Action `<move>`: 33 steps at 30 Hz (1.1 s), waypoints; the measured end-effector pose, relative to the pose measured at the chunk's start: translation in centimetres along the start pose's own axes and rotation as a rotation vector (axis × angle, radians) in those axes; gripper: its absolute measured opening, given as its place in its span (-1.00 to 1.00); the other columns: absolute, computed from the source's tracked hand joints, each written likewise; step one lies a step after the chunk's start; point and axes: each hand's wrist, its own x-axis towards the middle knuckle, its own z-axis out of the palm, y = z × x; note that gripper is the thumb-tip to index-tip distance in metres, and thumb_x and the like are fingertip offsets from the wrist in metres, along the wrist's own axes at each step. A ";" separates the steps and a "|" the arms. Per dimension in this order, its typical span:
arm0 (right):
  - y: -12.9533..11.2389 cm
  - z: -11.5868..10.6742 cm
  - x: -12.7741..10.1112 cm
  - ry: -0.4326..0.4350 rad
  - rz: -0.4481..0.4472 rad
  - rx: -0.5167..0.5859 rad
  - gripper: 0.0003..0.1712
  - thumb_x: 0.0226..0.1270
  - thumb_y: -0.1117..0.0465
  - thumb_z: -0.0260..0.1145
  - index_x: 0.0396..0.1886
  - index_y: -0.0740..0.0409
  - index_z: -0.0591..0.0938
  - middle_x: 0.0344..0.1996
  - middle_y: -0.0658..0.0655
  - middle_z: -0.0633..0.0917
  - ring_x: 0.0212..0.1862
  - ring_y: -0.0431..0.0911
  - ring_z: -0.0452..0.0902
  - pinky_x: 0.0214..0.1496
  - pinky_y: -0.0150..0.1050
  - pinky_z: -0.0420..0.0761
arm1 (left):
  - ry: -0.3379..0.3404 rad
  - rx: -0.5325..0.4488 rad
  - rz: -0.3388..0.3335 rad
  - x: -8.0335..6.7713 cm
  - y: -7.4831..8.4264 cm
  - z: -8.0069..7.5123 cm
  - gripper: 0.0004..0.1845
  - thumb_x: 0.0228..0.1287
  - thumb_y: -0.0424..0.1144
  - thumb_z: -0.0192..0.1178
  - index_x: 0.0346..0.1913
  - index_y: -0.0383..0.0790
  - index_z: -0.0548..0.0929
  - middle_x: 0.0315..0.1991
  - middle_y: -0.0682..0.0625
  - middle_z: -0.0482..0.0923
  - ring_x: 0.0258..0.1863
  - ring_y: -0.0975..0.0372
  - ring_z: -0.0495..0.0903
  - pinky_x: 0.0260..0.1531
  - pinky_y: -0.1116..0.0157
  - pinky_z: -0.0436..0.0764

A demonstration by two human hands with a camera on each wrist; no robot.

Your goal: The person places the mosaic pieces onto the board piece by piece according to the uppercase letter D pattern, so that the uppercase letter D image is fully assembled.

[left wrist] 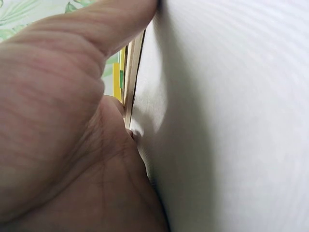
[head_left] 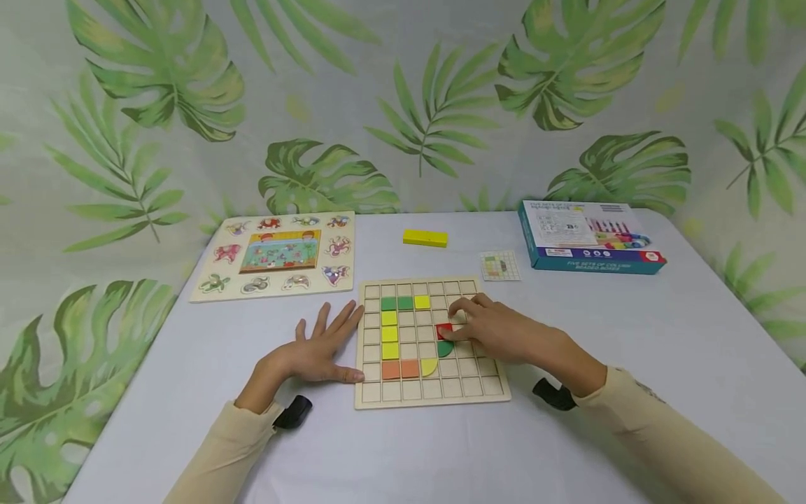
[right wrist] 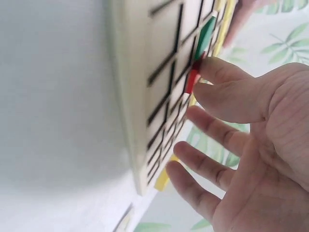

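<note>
A wooden grid board lies on the table between the hands. The fingers of my left hand are spread, with thumb and fingertips against the board's left edge. Over the board's right half, my right hand pinches a red square tile at a grid cell with thumb and index finger. Its other fingers are apart in the right wrist view. Just below the red tile sits a green quarter-circle tile. A yellow quarter-circle, orange squares, yellow squares and green squares occupy other cells.
Behind the board lie a yellow block and a small pattern card. A wooden animal puzzle board is at the back left. At the back right lies a teal box with printed sides.
</note>
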 end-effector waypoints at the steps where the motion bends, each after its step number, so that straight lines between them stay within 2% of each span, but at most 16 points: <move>1: 0.1 0.1 -0.3 0.000 -0.001 -0.009 -0.47 0.41 0.32 0.29 0.31 -0.19 0.60 0.28 0.12 0.46 0.20 0.15 0.36 0.18 0.08 0.53 | 0.000 0.001 -0.002 0.0 0.0 0.0 0.27 0.14 0.27 0.35 0.63 -0.04 -0.30 0.64 -0.07 -0.51 0.53 -0.22 -0.67 0.28 -0.45 -0.54; 5: 0.2 0.4 -0.9 0.018 -0.018 -0.012 -0.39 0.41 0.34 0.28 0.39 -0.21 0.52 0.30 0.07 0.42 0.17 0.11 0.34 0.13 0.10 0.49 | -0.005 -0.009 -0.003 0.1 0.1 0.0 0.27 0.13 0.26 0.36 0.63 -0.04 -0.29 0.64 -0.07 -0.51 0.53 -0.21 -0.67 0.28 -0.45 -0.54; 11: 0.1 0.6 -1.2 0.035 -0.055 -0.010 -0.38 0.44 0.34 0.24 0.43 -0.15 0.47 0.32 0.02 0.43 0.19 0.11 0.34 0.20 0.19 0.43 | -0.006 -0.018 0.009 0.0 0.0 0.0 0.25 0.16 0.23 0.36 0.63 -0.05 -0.29 0.64 -0.08 -0.51 0.53 -0.22 -0.68 0.26 -0.46 -0.54; 18: 0.3 0.6 -1.2 0.009 -0.065 0.006 -0.36 0.44 0.35 0.22 0.46 -0.14 0.44 0.35 0.01 0.39 0.20 0.13 0.33 0.22 0.23 0.37 | -0.003 -0.022 0.014 0.1 -0.1 0.2 0.26 0.15 0.25 0.36 0.63 -0.05 -0.30 0.64 -0.08 -0.52 0.53 -0.21 -0.69 0.26 -0.46 -0.54; 27: 0.4 1.0 -1.3 0.036 -0.073 0.063 -0.35 0.44 0.28 0.26 0.50 -0.08 0.39 0.41 0.07 0.41 0.24 0.18 0.38 0.25 0.26 0.38 | 0.006 -0.038 0.017 0.0 0.0 0.2 0.27 0.13 0.24 0.38 0.63 -0.05 -0.29 0.64 -0.07 -0.51 0.53 -0.21 -0.69 0.26 -0.45 -0.55; 30: 0.9 0.9 -1.5 0.034 -0.038 0.096 -0.30 0.43 0.20 0.29 0.53 -0.05 0.34 0.46 0.11 0.37 0.34 0.23 0.32 0.31 0.27 0.36 | 0.007 -0.036 0.018 -0.1 0.0 0.2 0.26 0.14 0.23 0.37 0.63 -0.05 -0.29 0.64 -0.07 -0.50 0.53 -0.21 -0.68 0.26 -0.46 -0.54; 33: 1.9 0.8 -2.1 0.050 0.033 0.144 -0.22 0.36 0.15 0.37 0.53 -0.04 0.32 0.49 0.14 0.33 0.41 0.25 0.24 0.35 0.29 0.33 | 0.006 -0.035 0.022 -0.1 0.2 0.1 0.25 0.16 0.22 0.37 0.63 -0.06 -0.28 0.64 -0.07 -0.50 0.53 -0.21 -0.68 0.26 -0.45 -0.54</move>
